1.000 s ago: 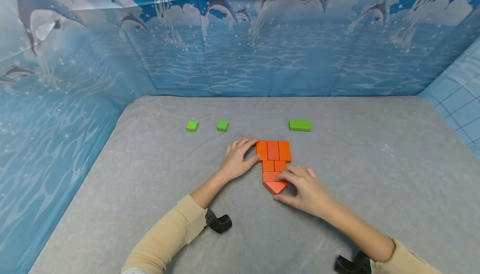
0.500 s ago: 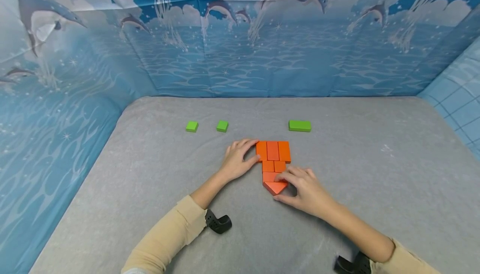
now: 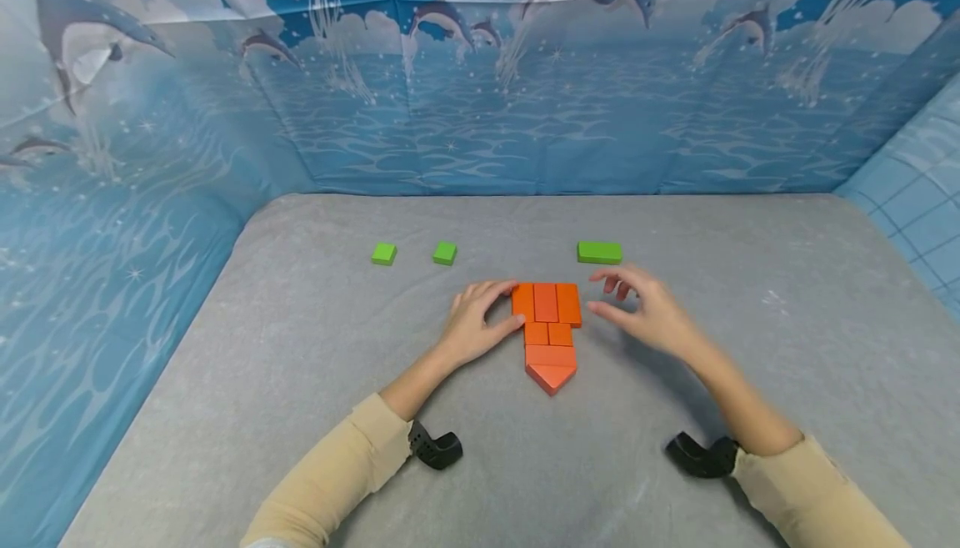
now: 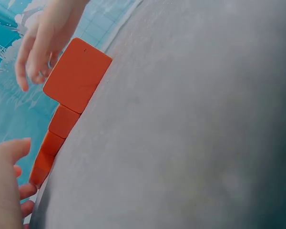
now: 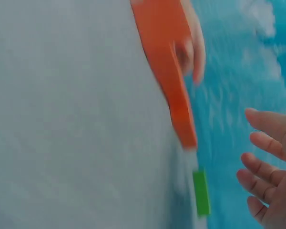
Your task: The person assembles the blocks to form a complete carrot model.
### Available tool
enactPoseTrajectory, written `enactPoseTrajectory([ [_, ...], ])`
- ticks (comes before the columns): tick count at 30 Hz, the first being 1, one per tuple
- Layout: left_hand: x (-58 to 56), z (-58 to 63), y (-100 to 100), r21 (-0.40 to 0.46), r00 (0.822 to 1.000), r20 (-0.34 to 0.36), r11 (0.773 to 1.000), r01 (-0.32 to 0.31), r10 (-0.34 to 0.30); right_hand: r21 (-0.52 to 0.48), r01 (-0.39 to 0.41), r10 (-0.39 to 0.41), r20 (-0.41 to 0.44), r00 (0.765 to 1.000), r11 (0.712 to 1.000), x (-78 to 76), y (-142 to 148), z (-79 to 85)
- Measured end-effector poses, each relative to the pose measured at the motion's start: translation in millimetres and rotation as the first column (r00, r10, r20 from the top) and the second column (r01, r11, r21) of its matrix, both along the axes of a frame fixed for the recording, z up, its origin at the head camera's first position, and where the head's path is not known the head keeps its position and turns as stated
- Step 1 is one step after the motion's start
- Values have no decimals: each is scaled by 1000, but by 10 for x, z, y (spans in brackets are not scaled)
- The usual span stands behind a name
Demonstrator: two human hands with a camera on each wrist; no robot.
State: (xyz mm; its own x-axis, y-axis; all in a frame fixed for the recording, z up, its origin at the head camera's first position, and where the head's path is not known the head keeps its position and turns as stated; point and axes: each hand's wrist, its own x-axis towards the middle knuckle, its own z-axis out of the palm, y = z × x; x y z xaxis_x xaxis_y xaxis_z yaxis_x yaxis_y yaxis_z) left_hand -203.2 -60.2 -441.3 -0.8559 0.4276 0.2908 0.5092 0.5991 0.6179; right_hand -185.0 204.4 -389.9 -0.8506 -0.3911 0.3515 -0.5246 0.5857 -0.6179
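Note:
Orange wooden blocks lie together in one flat figure on the grey cloth. Three upright rectangular blocks (image 3: 546, 304) form its wide top, two small blocks (image 3: 548, 334) and a flat rectangular block (image 3: 551, 355) follow below, and a triangular block (image 3: 551, 377) points toward the person. My left hand (image 3: 478, 321) rests at the left edge of the top row, fingertips at its far corner and thumb near its lower corner. Right of that row, my right hand (image 3: 651, 309) hovers with spread, slightly bent fingers and holds nothing. In the right wrist view its fingers (image 5: 262, 174) are apart from the blocks.
Two small green blocks (image 3: 384, 253) (image 3: 445, 253) lie at the back left. A long green block (image 3: 599, 252) lies behind the orange figure, near the right fingertips. A blue dolphin-print curtain (image 3: 480, 114) stands along the back and sides. Black wrist mounts (image 3: 437, 448) stick out from both sleeves.
My right hand has let go of the triangular block and moved up and away to the right of the top row. The left hand and the blocks have stayed nearly in place.

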Motion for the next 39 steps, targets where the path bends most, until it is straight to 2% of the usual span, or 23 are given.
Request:
enactPoseTrajectory([
  [7, 23, 1, -4, -42, 998, -47, 999, 30, -32, 15, 97, -98, 44, 994, 995, -471, 305, -64],
  [14, 30, -1, 4, -80, 997, -73, 996, 32, -38, 36, 106, -110, 123, 986, 994, -706, 475, -171],
  [26, 31, -7, -11, -79, 997, -67, 996, 30, -36, 73, 67, -77, 142, 987, 995, -875, 484, -329],
  [33, 22, -18, -14, -85, 997, -68, 996, 30, -36, 93, 45, -62, 195, 979, 995, -882, 312, -246],
  [39, 19, -16, -12, -81, 997, -69, 996, 29, -34, 70, -46, 26, 265, 964, 996, -899, 20, -198],
])
